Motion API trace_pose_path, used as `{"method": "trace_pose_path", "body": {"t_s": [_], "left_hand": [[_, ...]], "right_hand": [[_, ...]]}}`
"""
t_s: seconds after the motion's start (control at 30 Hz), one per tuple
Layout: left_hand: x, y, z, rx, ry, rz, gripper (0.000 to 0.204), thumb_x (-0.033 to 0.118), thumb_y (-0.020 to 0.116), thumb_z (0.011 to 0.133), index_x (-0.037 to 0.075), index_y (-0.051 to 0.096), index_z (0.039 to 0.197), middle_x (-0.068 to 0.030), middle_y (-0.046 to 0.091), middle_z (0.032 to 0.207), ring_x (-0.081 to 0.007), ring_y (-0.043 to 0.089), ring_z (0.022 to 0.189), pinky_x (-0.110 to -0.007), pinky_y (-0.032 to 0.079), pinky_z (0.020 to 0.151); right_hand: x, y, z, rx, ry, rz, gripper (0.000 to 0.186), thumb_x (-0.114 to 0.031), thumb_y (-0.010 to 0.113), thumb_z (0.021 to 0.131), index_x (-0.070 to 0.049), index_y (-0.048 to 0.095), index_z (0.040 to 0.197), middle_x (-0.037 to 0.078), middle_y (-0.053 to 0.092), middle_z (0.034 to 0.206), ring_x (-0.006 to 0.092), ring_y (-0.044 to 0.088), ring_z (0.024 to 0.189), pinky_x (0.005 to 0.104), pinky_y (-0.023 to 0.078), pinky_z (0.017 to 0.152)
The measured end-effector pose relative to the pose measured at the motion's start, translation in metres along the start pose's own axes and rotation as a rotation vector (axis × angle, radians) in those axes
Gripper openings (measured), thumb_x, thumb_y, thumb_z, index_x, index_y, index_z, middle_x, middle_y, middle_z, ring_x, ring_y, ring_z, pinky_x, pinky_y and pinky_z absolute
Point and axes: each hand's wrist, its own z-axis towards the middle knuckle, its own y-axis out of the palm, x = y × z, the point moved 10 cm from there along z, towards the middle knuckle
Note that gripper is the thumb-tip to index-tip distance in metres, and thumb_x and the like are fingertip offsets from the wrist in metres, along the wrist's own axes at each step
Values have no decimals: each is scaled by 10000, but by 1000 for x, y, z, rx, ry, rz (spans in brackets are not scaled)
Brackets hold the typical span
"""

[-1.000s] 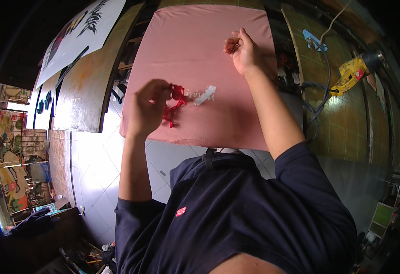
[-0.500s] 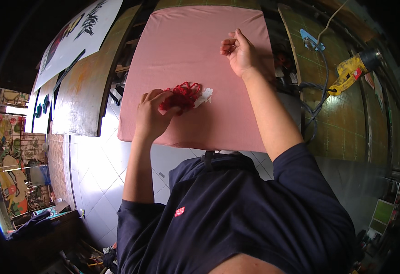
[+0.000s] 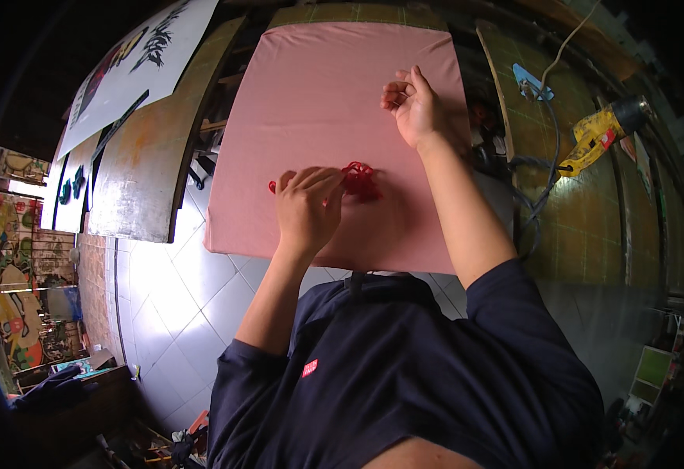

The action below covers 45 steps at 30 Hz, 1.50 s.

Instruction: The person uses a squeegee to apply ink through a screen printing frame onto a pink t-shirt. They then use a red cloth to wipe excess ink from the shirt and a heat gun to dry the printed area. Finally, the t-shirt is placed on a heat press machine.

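Observation:
Beneath my hands lies pink fabric, spread over a flat, board-like surface. My left hand is closed over a crumpled red cloth with stringy, looped strands. Part of this cloth shows beyond the fingertips, and a small red bit sticks out at the hand's left side. It presses on the fabric's near half. Farther off on the right, my right hand hovers above the fabric, palm partly turned up. Its fingers are loosely bent, the thumb stands apart, and nothing is in it.
On the right, a yellow heat gun with a dark cord rests on a board. A light-blue item lies beyond it. At left, a printed white sheet covers part of another board. Grey floor tiles show below.
My left hand has moved right with the red cloth. The white patch seen on the fabric before is now hidden or gone. My right hand has stayed nearly in place, still empty.

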Motion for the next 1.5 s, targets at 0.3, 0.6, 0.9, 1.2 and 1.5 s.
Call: {"method": "trace_pose_path", "body": {"t_s": [0.3,0.6,0.9,1.2,1.5], "left_hand": [[-6,-66,35,147,-315,-366,146,95,579,798,54,628,929,-82,643,886,-256,619,860,-336,460,807],[-136,-295,40,680,-399,-858,300,185,453,907,-23,509,1115,-156,606,1013,-255,583,980,-341,460,848],[-301,-312,-2,260,-856,374,518,376,619,772,-29,498,1071,-207,569,1056,-311,591,900,-448,442,815],[-170,-76,-72,11,-586,-225,777,442,586,807,23,232,1358,-197,285,1382,-324,302,1270,-432,266,1015],[-192,-37,-148,120,-927,-926,469,342,563,862,-48,522,1120,-28,586,857,-75,513,735,-213,399,654]], "right_hand": [[9,-5,5,11,19,-9,391,-428,489,865,-60,470,994,84,543,769,168,511,686,318,430,659],[7,-3,0,15,48,-34,382,-422,488,867,-64,494,1001,57,541,792,147,497,693,296,426,664],[12,-3,4,17,71,-11,349,-395,481,877,-69,496,999,55,541,777,147,497,688,293,421,655],[-46,44,-58,-33,-173,-839,328,-207,605,813,6,525,1048,91,569,914,181,556,812,283,445,686],[-76,-48,-255,269,-393,-1434,515,-221,595,817,66,409,1202,234,456,1171,287,466,1101,342,364,930]]}}
